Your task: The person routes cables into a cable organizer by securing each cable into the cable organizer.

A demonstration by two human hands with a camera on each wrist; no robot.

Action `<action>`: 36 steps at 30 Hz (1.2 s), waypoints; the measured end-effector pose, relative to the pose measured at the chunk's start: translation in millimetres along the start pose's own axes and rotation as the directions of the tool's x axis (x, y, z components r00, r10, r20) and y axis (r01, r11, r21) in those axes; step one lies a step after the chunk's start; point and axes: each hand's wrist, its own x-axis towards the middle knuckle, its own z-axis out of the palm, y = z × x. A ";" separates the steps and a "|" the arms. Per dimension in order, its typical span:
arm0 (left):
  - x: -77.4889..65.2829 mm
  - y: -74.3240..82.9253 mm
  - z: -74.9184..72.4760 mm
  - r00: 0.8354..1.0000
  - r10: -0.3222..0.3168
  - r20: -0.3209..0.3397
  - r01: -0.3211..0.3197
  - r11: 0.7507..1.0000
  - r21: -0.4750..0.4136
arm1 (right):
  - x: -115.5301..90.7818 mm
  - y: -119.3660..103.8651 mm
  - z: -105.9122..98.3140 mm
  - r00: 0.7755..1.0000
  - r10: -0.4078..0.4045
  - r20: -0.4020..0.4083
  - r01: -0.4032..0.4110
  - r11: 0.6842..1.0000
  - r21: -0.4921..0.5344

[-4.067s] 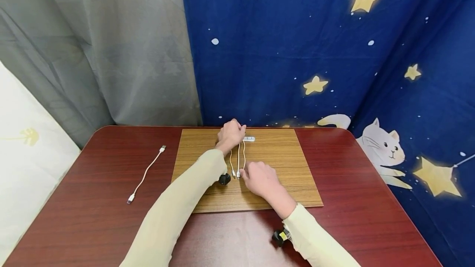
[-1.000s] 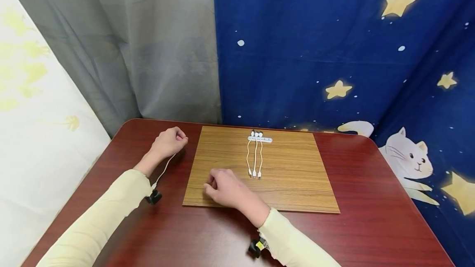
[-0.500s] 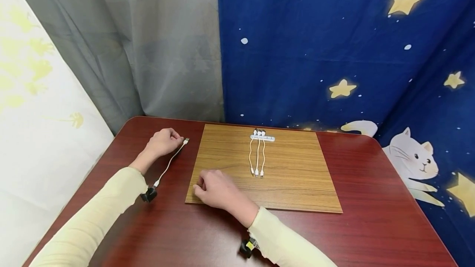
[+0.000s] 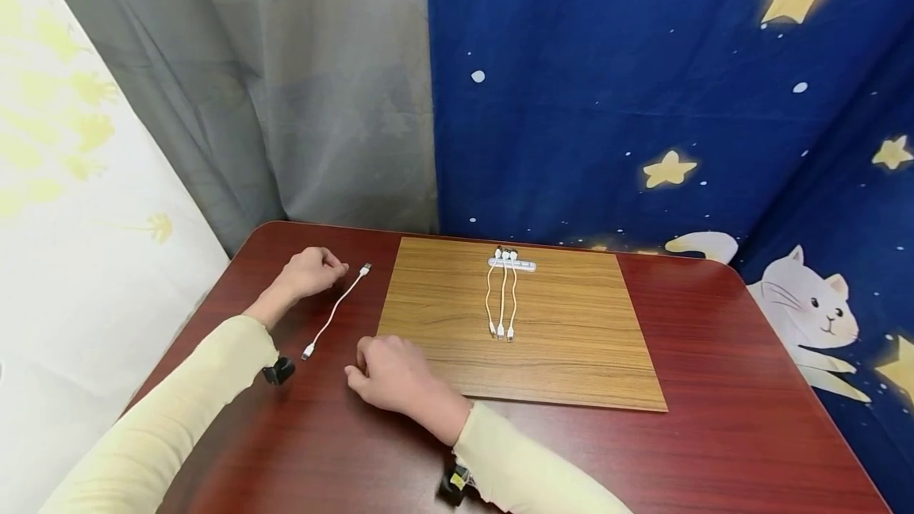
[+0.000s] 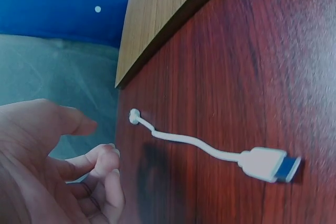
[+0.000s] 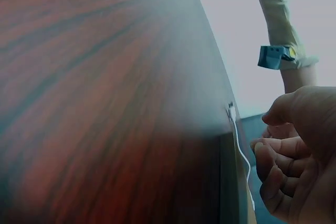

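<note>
A short white USB cable (image 4: 334, 312) lies on the red-brown table, left of the wood-grain board. Beside its far plug is my left hand (image 4: 307, 274), loosely curled and holding nothing; in the left wrist view a gap shows between thumb and fingers, apart from the cable (image 5: 264, 164). My right hand (image 4: 393, 375), loosely curled and bare of any object, is over the board's near left corner. On the board (image 4: 571, 300), a white cable clip strip (image 4: 526, 266) holds three white cables side by side, their lower plugs (image 4: 501, 333) toward me.
The red-brown table (image 4: 714, 355) extends around the board, which has a slightly raised edge. Grey (image 4: 343, 101) and blue star-patterned curtains (image 4: 557, 117) hang behind the table. A pale cloth (image 4: 86, 260) is at the left. Each wrist wears a small black camera (image 4: 278, 371).
Both hands have left the clipped cables and moved left. The left hand, at the loose cable's far plug a second ago, has drawn back from it. The right hand has slid left.
</note>
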 end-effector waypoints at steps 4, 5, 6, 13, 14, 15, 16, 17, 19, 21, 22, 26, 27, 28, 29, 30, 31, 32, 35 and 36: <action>1.6 -1.5 -4.4 1.000 0.001 0.009 -0.001 1.000 0.007 | 5.6 -7.6 4.9 1.000 -0.011 -0.005 0.011 1.000 -0.019; 2.2 -1.6 -5.2 1.000 0.000 0.014 0.000 1.000 0.009 | 7.2 -9.4 6.3 1.000 -0.011 -0.007 0.011 1.000 -0.021; 2.9 -1.5 -6.1 1.000 -0.001 0.020 0.001 1.000 0.012 | 8.7 -11.3 7.5 1.000 -0.011 -0.010 0.011 1.000 -0.023; 8.7 -0.5 -14.0 0.997 0.004 0.081 -0.006 1.000 0.024 | 21.3 -24.8 14.4 1.000 0.012 -0.021 -0.012 1.000 0.003; 9.9 -0.9 -15.0 0.996 0.004 0.089 -0.006 1.000 0.024 | 23.0 -26.3 15.3 1.000 0.020 -0.020 -0.020 1.000 0.006; 11.2 -1.6 -15.7 0.995 0.003 0.097 -0.005 1.000 0.024 | 24.6 -27.6 16.5 0.999 0.028 -0.021 -0.028 1.000 0.005; 12.3 -2.1 -16.4 0.995 0.000 0.104 -0.002 1.000 0.021 | 26.2 -28.6 17.7 0.999 0.035 -0.022 -0.035 0.999 0.005; 13.5 -2.6 -16.8 0.994 -0.003 0.109 0.001 1.000 0.020 | 27.7 -29.5 19.2 0.999 0.044 -0.019 -0.044 0.999 0.008; 15.7 -3.1 -17.0 0.993 -0.005 0.120 0.003 1.000 0.018 | 30.7 -31.0 21.8 0.998 0.060 -0.011 -0.059 0.998 0.008; 17.6 -3.2 -17.3 0.991 -0.005 0.132 0.004 1.000 0.007 | 34.3 -32.0 24.4 0.997 0.073 -0.001 -0.073 0.997 0.011; 18.8 -2.2 -17.4 0.991 -0.003 0.137 0.003 1.000 -0.003 | 36.2 -32.4 25.2 0.997 0.079 0.004 -0.079 0.997 0.013; 23.0 0.0 -19.0 0.987 0.000 0.158 0.007 0.999 -0.039 | 44.4 -34.3 28.8 0.994 0.108 0.020 -0.108 0.994 0.006; 24.0 0.2 -19.5 0.986 0.001 0.169 0.007 0.999 -0.046 | 46.1 -35.2 29.8 0.993 0.118 0.022 -0.118 0.993 0.003; 25.3 0.5 -19.6 0.984 -0.003 0.179 0.012 0.999 -0.049 | 47.7 -36.1 30.7 0.991 0.129 0.027 -0.129 0.992 0.000; 26.3 0.4 -20.0 0.982 -0.005 0.191 0.015 0.999 -0.052 | 49.2 -37.0 31.9 0.990 0.139 0.033 -0.139 0.990 -0.003; 27.4 0.3 -20.2 0.978 -0.007 0.207 0.020 0.998 -0.059 | 50.4 -37.9 33.0 0.988 0.149 0.039 -0.149 0.989 -0.005; 28.6 0.6 -20.1 0.975 -0.009 0.223 0.025 0.998 -0.066 | 51.5 -38.7 34.0 0.987 0.155 0.044 -0.155 0.988 -0.008; 29.8 1.1 -20.0 0.971 -0.012 0.238 0.029 0.997 -0.071 | 52.4 -39.4 35.0 0.985 0.163 0.048 -0.163 0.987 -0.011; 33.1 3.8 -19.4 0.964 -0.008 0.266 0.030 0.996 -0.079 | 55.6 -40.9 36.4 0.982 0.179 0.058 -0.179 0.984 -0.014; 34.2 5.3 -18.9 0.963 -0.007 0.270 0.028 0.997 -0.076 | 56.5 -41.2 36.6 0.982 0.182 0.055 -0.182 0.983 -0.014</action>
